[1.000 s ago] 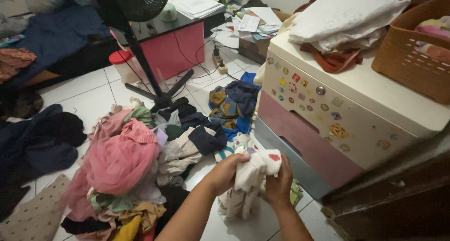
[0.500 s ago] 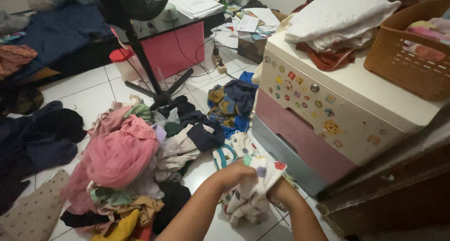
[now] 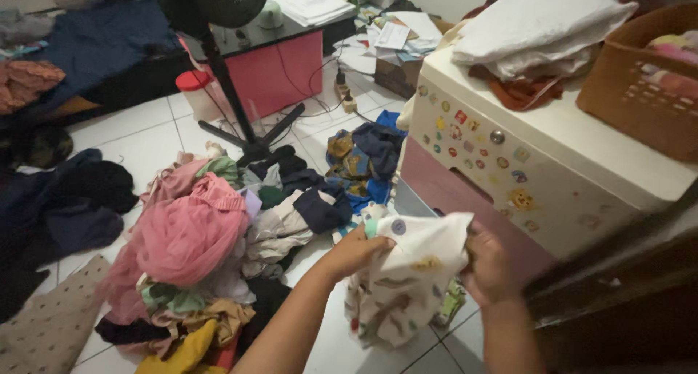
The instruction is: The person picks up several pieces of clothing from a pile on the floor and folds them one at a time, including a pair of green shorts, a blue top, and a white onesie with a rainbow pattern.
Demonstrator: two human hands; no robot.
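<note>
One printed shirt pinched between left hand and right hand, both closed; beside one sticker-covered drawer cabinet.

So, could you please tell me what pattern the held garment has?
The garment is white with small colourful printed motifs, clearest in the head view.

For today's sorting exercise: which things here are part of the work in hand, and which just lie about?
In hand: left hand; right hand; white printed garment; clothes pile.

Lying about: standing fan; brown basket; sticker-covered drawer unit; papers.
</note>
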